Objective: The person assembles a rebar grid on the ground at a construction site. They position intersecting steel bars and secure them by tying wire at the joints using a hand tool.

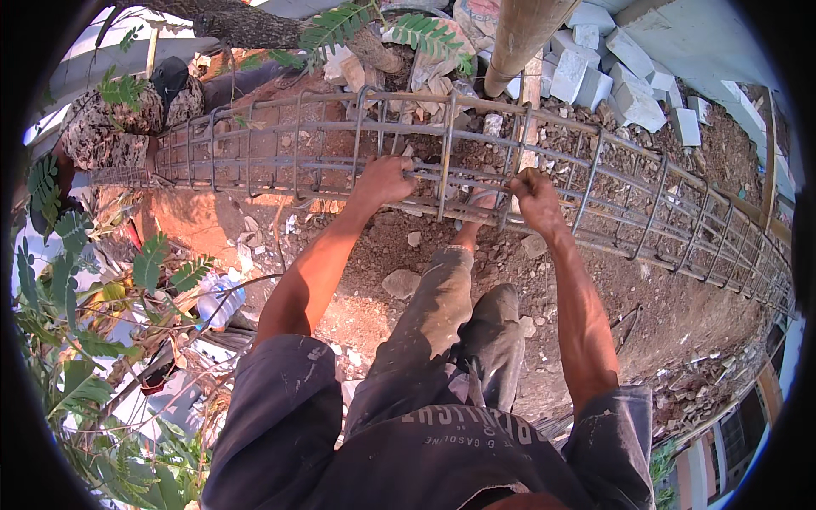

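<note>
A long cage of rusty steel bars (612, 183) lies across the ground in front of me, with square stirrups set along its length. My left hand (384, 178) is closed around a near lengthwise bar of the cage. My right hand (534, 197) grips the same side of the cage, at a stirrup, fingers curled; whether it also holds a tie wire or tool I cannot tell. My legs and one foot stand just below the cage.
Another person in a patterned shirt (119, 127) crouches at the cage's left end. White blocks (608, 72) are piled at the back right beside a thick pole (523, 34). A tree trunk (272, 30), leafy branches (76, 289), stones and rubble lie around.
</note>
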Demonstrator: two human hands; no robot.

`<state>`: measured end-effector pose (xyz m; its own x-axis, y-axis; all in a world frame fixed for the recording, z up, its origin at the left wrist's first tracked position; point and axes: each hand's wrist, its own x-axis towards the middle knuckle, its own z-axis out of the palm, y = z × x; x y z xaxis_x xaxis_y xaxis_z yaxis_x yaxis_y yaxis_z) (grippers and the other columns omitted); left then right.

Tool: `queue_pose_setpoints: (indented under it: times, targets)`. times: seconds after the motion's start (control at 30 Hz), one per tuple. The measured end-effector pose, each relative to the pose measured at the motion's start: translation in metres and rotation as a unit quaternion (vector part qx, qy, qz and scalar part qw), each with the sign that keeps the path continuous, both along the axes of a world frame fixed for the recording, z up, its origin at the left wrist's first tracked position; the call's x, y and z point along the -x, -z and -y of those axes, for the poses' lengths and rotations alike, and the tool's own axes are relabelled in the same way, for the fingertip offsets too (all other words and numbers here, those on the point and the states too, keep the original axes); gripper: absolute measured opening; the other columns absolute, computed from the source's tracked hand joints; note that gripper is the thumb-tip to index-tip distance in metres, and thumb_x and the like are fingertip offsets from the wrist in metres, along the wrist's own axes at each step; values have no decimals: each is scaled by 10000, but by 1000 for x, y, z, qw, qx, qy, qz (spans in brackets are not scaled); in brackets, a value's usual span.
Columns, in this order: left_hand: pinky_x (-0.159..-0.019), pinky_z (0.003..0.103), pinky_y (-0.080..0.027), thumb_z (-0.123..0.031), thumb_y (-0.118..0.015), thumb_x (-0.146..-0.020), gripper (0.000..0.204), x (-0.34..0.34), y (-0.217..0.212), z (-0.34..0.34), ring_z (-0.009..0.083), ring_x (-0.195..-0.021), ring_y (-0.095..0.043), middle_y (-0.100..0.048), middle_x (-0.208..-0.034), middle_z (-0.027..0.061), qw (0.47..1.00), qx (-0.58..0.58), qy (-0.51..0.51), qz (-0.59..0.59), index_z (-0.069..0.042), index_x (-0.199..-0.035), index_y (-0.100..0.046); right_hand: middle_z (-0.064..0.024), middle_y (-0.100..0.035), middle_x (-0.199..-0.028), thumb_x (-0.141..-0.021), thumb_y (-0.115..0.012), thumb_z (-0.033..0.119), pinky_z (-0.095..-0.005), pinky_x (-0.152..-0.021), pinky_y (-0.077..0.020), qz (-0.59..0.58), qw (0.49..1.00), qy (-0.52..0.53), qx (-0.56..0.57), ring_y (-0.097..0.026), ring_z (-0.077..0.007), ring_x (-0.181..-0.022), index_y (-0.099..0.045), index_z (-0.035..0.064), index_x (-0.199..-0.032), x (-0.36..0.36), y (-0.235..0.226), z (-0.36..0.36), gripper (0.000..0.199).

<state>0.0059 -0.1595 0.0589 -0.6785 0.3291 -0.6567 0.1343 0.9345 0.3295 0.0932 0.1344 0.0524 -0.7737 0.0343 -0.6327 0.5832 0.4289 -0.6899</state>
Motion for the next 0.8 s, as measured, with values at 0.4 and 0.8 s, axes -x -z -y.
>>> queue_pose_setpoints:
  times: [0.4,0.8]
  targets:
    - [-941,430,-466,-550,-601,-837,540,17,-5,-41,342,-1104,-615,-664,-1113,229,978,-74,-57,188,-74,-1059,-727,-266,-647,-873,-923,-534,237,-475,-808,-467,19,999,10,-45,-619,-438,-891,-584,-15,-965,1,-10,5,260]
    - [-1003,452,-436,-507,-655,-820,498,-1,2,-45,427,-1229,-510,-487,-1351,295,990,-71,-64,107,-133,-1147,-693,-206,-639,-805,-896,-583,153,-447,-685,-469,-172,966,128,-144,-617,-369,-744,-600,-20,-892,-37,-28,38,174]
